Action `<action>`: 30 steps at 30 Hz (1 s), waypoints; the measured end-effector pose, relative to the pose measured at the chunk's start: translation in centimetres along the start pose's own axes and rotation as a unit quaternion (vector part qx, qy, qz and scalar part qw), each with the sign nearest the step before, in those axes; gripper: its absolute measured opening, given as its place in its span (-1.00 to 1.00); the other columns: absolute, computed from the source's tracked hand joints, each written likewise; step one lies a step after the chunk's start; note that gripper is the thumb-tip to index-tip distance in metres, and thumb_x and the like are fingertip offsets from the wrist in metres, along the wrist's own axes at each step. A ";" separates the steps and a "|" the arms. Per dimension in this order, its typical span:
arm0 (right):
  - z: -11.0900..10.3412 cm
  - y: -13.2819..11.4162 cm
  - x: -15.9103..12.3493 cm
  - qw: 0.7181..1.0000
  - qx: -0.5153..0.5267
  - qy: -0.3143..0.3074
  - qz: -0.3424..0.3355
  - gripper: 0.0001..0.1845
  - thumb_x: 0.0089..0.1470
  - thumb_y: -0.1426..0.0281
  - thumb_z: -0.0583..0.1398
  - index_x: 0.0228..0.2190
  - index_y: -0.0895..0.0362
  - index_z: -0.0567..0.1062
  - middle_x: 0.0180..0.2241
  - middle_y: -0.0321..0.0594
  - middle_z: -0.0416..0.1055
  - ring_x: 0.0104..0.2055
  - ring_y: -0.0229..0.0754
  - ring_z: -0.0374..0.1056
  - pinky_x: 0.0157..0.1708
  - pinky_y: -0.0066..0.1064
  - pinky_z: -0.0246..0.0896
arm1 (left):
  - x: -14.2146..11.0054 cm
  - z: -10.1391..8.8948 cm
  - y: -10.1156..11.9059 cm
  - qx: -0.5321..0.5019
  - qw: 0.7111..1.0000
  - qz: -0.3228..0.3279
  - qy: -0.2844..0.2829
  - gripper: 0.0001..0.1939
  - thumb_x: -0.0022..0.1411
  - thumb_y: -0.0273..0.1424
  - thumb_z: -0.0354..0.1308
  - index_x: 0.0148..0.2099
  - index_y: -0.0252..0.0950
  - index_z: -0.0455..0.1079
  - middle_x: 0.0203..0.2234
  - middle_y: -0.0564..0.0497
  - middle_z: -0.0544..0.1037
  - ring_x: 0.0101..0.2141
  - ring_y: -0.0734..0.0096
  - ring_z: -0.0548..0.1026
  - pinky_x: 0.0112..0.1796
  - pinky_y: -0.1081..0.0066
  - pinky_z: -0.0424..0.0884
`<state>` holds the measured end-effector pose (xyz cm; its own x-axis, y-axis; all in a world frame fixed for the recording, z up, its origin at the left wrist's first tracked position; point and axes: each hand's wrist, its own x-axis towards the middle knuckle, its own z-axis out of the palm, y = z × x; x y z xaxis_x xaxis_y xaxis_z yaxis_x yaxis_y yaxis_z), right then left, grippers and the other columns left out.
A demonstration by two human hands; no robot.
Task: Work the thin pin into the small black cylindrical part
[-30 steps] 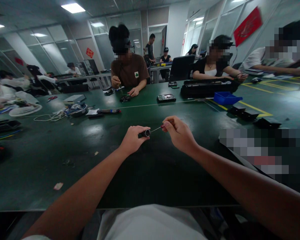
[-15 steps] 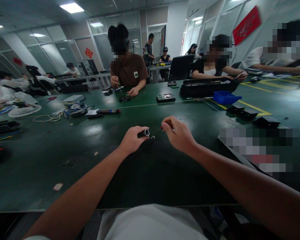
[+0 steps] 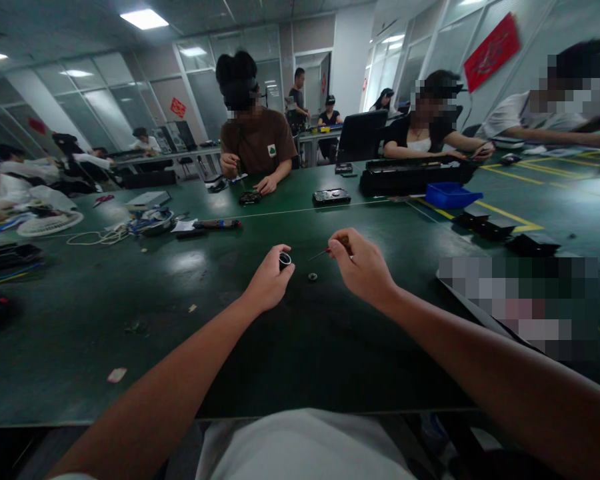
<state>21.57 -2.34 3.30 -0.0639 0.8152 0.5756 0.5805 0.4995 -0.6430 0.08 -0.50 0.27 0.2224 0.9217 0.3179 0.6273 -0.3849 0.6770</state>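
My left hand (image 3: 269,283) is closed around a small black cylinder (image 3: 285,259) whose open, silver-rimmed end faces up. My right hand (image 3: 361,268) pinches a thin red-handled screwdriver (image 3: 321,253), its tip pointing left toward the cylinder without touching it. Between the hands a small dark round part (image 3: 312,277) lies on the green table (image 3: 130,293).
Across the table a person in a brown shirt (image 3: 260,143) works on a small device (image 3: 251,197). Another black device (image 3: 333,196), a long black case (image 3: 413,175) and a blue tray (image 3: 452,196) lie beyond. Cables and tools (image 3: 145,223) sit far left. A blurred object is at my right.
The screwdriver tip has come out of the cylinder. A small round part now lies on the table between my hands. My left hand has turned the cylinder's open end upward.
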 end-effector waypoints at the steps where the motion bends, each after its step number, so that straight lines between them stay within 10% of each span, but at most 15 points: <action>1: 0.0 0.1 0.0 1.000 0.000 0.003 0.001 -0.81 0.29 0.25 0.06 -0.27 0.07 0.41 -0.38 -0.18 0.51 -0.32 -0.08 0.45 -0.29 -0.26 0.24 | 0.0 0.1 0.3 0.015 1.000 -0.003 -0.007 -0.57 0.32 -0.30 0.12 0.18 -0.27 0.24 -0.01 -0.14 0.46 -0.04 0.21 0.45 0.04 0.18 0.38; 15: -0.1 0.4 0.3 1.000 -0.003 0.018 -0.004 -0.80 0.29 0.25 0.06 -0.27 0.07 0.41 -0.38 -0.17 0.51 -0.33 -0.09 0.45 -0.30 -0.26 0.24 | 1.2 2.3 1.8 0.202 0.964 0.039 -0.170 -0.62 0.35 -0.24 0.06 0.14 -0.27 0.37 -0.06 -0.20 0.50 -0.04 0.04 0.47 -0.05 0.15 0.41; 30: -0.2 0.5 0.4 1.000 -0.006 0.007 0.000 -0.80 0.29 0.24 0.06 -0.28 0.06 0.41 -0.41 -0.21 0.50 -0.36 -0.10 0.43 -0.33 -0.28 0.21 | 2.5 0.2 0.6 0.145 0.983 0.034 -0.109 -0.79 0.25 -0.26 0.14 -0.12 -0.21 0.45 -0.28 -0.07 0.57 -0.29 0.19 0.51 -0.25 0.27 0.39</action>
<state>22.01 -1.79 3.31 -0.0519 0.8108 0.5830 0.5902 0.4958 -0.6370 1.10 1.55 1.32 0.4060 0.8948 0.1859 0.7842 -0.4455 0.4319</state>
